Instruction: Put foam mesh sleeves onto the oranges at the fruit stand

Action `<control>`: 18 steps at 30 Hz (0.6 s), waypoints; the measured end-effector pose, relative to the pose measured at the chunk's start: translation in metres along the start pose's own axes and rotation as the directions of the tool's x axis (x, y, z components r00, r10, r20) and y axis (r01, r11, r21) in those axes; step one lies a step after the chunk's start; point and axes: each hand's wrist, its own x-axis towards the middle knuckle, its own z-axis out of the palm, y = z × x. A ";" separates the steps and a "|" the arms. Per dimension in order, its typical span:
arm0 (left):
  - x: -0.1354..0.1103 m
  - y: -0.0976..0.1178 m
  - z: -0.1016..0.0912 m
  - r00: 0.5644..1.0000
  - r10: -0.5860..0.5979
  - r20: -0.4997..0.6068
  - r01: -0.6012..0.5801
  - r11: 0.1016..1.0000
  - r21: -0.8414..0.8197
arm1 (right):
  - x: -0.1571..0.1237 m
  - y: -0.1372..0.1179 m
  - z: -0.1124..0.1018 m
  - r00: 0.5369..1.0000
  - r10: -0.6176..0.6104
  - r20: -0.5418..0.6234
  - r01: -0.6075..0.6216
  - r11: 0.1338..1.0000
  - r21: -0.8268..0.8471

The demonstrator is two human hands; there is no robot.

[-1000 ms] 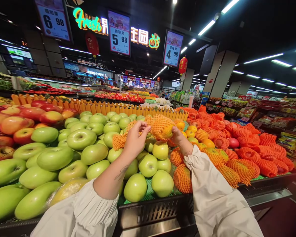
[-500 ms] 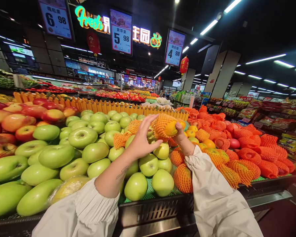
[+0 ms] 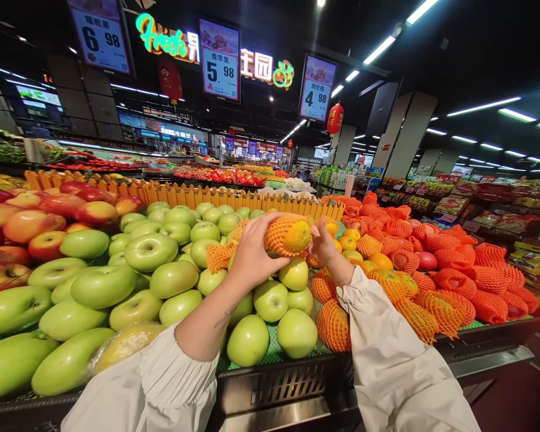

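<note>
My left hand [image 3: 253, 255] is closed around an orange [image 3: 292, 235] in an orange foam net, gripping it from the left above the green apples. The fruit's bare yellow-orange end faces right. Beside that end is my right hand [image 3: 324, 245], its fingers loosely curled and the thumb raised apart from them; it no longer grips the fruit. Part of another foam net [image 3: 219, 257] shows behind my left hand, lying on the green apples [image 3: 271, 300]. Netted oranges [image 3: 334, 324] lie below my right hand.
Red-yellow apples [image 3: 31, 215] are heaped at the left, with green mangoes [image 3: 15, 360] in front. Fruit in red foam nets [image 3: 459, 282] fills the right. A low orange picket fence [image 3: 198, 197] runs behind. Price signs [image 3: 220, 60] hang overhead. The display's dark front edge [image 3: 292, 366] is close to me.
The orange has moved a little left and into my left hand, whose fingers have closed around it. My right hand has let go of its right end.
</note>
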 end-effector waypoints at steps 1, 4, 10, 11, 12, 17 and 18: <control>0.000 0.000 0.001 0.999 -0.030 -0.023 0.030 1.000 -0.001 | 0.001 0.000 -0.001 1.000 0.021 0.013 -0.021 0.999 0.030; 0.001 -0.001 0.003 0.985 -0.149 -0.084 0.148 0.989 -0.016 | 0.004 -0.001 -0.003 0.999 0.032 0.021 -0.035 0.993 0.110; 0.001 0.001 0.004 0.954 -0.290 -0.071 0.282 0.953 -0.112 | 0.007 0.004 -0.004 1.000 -0.018 -0.010 0.019 0.996 0.089; 0.001 0.001 0.003 0.955 -0.290 -0.061 0.282 0.953 -0.109 | 0.007 0.005 -0.003 0.999 -0.028 -0.024 0.030 0.996 0.088; 0.001 0.002 0.003 0.956 -0.287 -0.056 0.280 0.954 -0.105 | 0.007 0.005 -0.003 0.999 -0.035 -0.035 0.038 0.996 0.086; 0.001 0.001 0.004 0.958 -0.282 -0.051 0.272 0.952 -0.141 | 0.008 0.004 -0.001 0.997 -0.033 -0.064 0.039 0.994 0.098; 0.002 0.000 0.005 0.958 -0.285 -0.041 0.276 0.948 -0.162 | 0.007 0.004 -0.001 0.998 -0.032 -0.061 0.038 0.995 0.094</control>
